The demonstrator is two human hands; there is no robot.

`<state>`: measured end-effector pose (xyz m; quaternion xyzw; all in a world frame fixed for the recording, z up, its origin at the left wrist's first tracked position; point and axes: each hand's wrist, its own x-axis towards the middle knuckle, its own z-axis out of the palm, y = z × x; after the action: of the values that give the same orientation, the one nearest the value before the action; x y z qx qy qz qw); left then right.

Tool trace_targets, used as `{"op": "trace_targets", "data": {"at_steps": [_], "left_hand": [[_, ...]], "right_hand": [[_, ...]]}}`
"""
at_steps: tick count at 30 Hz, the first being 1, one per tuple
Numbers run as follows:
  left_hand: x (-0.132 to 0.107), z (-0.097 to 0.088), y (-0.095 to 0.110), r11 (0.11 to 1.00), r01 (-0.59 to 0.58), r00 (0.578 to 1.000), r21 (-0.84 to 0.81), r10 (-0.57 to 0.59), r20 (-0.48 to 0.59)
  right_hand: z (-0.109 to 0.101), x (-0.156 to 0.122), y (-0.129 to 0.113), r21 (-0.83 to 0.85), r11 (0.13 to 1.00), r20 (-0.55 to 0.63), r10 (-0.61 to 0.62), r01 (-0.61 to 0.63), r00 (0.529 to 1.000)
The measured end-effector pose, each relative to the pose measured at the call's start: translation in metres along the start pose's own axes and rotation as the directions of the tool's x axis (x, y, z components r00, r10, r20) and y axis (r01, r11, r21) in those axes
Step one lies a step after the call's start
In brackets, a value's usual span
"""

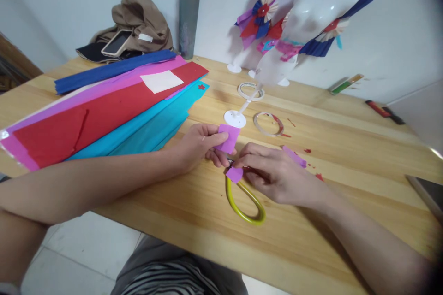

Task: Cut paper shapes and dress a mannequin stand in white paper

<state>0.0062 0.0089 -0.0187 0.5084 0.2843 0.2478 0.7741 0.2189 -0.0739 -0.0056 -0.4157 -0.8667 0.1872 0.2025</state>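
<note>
My left hand (204, 145) pinches a small square of purple crepe paper (228, 139) between thumb and fingers, just above the table. Close beside it, my right hand (268, 168) has its fingers closed at a smaller purple paper piece (235, 174). That piece covers part of the scissors (258, 216), whose yellow loop handle lies on the wood toward me. Their blades are mostly hidden by my hands and the paper. Behind my left hand stands a white round base (235, 119) with a stick leading up to a balloon.
Folded crepe paper in red (104, 117), purple, blue and teal lies at left. Two tape rolls (268, 124) sit behind my hands. Decorated white balloons (316, 9) stand by the wall, near a thermos (189, 14). A purple strip (294, 156) and red scraps lie right.
</note>
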Motion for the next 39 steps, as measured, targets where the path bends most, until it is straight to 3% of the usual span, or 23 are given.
{"op": "trace_targets", "data": {"at_steps": [4,8,11,14,17,24,29,36,39], "left_hand": [[0.000,0.001,0.000,1.000,0.008,1.000,0.002,-0.008,0.005],[-0.001,0.003,0.000,1.000,0.014,1.000,0.014,-0.014,-0.012],[-0.002,0.005,0.001,0.997,0.019,1.000,0.073,-0.018,-0.013],[-0.003,0.007,0.002,0.991,0.023,1.000,0.135,-0.023,0.000],[-0.004,0.009,0.003,0.985,0.043,0.999,0.168,-0.048,0.025],[-0.007,0.012,0.012,0.975,0.091,0.992,0.201,-0.105,0.063],[-0.007,0.013,0.014,0.977,0.121,0.990,0.177,-0.133,0.057],[-0.001,0.005,0.007,0.988,0.077,0.984,0.131,-0.096,0.147],[0.001,0.002,0.004,0.989,0.060,0.982,0.132,-0.082,0.171]], "right_hand": [[0.005,0.000,0.005,-0.076,0.993,0.004,-0.092,0.092,0.996],[0.005,0.001,0.002,0.101,0.991,-0.093,-0.078,0.087,0.993],[0.002,0.003,-0.008,0.292,0.955,-0.177,0.108,-0.052,0.978],[0.001,0.006,-0.019,0.457,0.863,-0.236,0.352,-0.216,0.906],[0.003,0.009,-0.024,0.545,0.792,-0.271,0.477,-0.275,0.836],[0.009,0.011,-0.023,0.425,0.851,-0.348,0.468,-0.308,0.812],[0.012,0.011,-0.025,0.276,0.910,-0.389,0.401,-0.310,0.830],[0.008,0.013,-0.023,0.503,0.794,-0.254,0.514,-0.341,0.819],[0.012,0.011,-0.016,0.528,0.778,-0.258,0.529,-0.341,0.808]]}}
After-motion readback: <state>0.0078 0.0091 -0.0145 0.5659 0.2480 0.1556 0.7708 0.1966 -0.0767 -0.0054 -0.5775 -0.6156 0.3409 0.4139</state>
